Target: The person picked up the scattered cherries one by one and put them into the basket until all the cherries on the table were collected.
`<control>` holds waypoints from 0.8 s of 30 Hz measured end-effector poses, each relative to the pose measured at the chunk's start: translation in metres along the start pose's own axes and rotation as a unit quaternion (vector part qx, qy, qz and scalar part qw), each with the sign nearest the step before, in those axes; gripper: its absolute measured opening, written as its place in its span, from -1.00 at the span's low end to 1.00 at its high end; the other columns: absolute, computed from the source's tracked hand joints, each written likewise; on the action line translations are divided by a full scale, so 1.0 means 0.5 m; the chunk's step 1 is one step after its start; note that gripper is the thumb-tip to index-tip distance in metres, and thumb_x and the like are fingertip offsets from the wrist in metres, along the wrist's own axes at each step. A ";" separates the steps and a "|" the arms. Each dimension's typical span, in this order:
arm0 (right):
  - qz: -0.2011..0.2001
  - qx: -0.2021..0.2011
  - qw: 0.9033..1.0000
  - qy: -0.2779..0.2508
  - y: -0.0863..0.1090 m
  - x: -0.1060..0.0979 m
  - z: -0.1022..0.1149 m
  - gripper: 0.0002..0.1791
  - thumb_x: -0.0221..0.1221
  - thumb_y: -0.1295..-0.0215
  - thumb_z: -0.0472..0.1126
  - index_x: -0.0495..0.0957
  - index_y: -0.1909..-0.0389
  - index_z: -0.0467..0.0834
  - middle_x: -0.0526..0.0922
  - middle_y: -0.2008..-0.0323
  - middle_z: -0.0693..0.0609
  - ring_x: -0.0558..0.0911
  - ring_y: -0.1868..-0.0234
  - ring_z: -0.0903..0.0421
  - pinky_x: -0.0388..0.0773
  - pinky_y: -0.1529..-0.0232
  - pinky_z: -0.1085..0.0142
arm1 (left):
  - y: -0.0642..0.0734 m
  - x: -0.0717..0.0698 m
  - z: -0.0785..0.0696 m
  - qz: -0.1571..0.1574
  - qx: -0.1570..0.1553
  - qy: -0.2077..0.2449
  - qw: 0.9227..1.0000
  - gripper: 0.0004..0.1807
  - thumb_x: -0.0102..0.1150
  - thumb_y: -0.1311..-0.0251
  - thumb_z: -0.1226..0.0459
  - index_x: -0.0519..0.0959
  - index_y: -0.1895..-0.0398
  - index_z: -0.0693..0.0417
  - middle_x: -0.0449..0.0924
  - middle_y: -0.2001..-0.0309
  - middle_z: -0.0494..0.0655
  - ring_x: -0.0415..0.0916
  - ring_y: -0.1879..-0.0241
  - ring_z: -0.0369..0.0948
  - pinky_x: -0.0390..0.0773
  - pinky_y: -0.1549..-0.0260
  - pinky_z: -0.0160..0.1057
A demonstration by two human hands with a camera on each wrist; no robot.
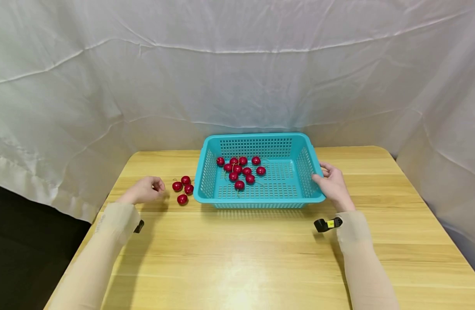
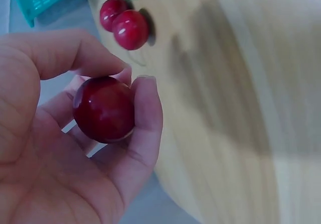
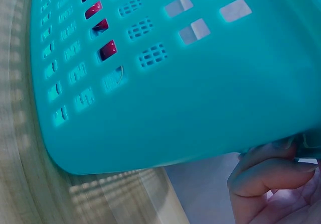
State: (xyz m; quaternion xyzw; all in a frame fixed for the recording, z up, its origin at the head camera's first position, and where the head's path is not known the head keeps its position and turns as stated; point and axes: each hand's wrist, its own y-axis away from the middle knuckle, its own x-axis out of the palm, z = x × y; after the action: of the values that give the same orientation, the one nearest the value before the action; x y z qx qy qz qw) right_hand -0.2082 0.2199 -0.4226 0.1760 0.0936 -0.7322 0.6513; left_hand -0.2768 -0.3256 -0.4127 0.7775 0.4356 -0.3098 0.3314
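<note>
My left hand is at the left of the table, pinching one dark red cherry between thumb and fingers; the head view hides this cherry behind the hand. Several loose cherries lie between that hand and a turquoise plastic basket. Inside the basket, mostly toward its left half, sit several more cherries with thin stems. My right hand grips the basket's right rim, thumb over the top and fingers underneath on the outside. In the right wrist view, curled fingers show below the basket's edge.
The wooden table has rounded far corners. A pale cloth curtain hangs behind it and along both sides. Each wrist carries a small black camera. A dark area lies beyond the table's left edge.
</note>
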 end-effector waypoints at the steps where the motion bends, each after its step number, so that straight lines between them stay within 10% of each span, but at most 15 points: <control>1: 0.000 0.000 1.000 0.000 0.000 0.000 0.000 -0.31 0.00 -0.44 -0.28 0.08 -0.53 -0.35 0.49 -0.26 -0.47 0.68 -0.06 -0.13 0.73 0.16 0.28 | 0.000 -0.005 -0.004 -0.002 0.004 -0.006 1.000 -0.86 0.06 -0.04 0.48 0.51 0.29 0.33 0.49 0.38 -0.01 0.37 0.35 -0.20 0.40 0.33 -0.29; 24: 0.000 -0.001 1.000 0.003 0.002 0.001 0.001 -0.31 0.00 -0.44 -0.28 0.08 -0.53 -0.35 0.49 -0.26 -0.48 0.65 -0.11 -0.23 0.74 0.11 0.21 | -0.062 -0.096 -0.163 -0.045 0.030 -0.092 0.994 -0.95 0.14 -0.17 0.38 0.57 0.33 0.18 0.57 0.36 0.00 0.43 0.33 -0.12 0.42 0.20 -0.16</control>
State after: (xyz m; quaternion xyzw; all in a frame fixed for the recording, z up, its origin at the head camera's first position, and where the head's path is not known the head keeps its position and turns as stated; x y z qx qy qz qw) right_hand -0.2074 0.2191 -0.4225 0.1776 0.0964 -0.7313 0.6514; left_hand -0.3092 -0.2715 -0.3354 0.7352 0.4280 -0.4074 0.3322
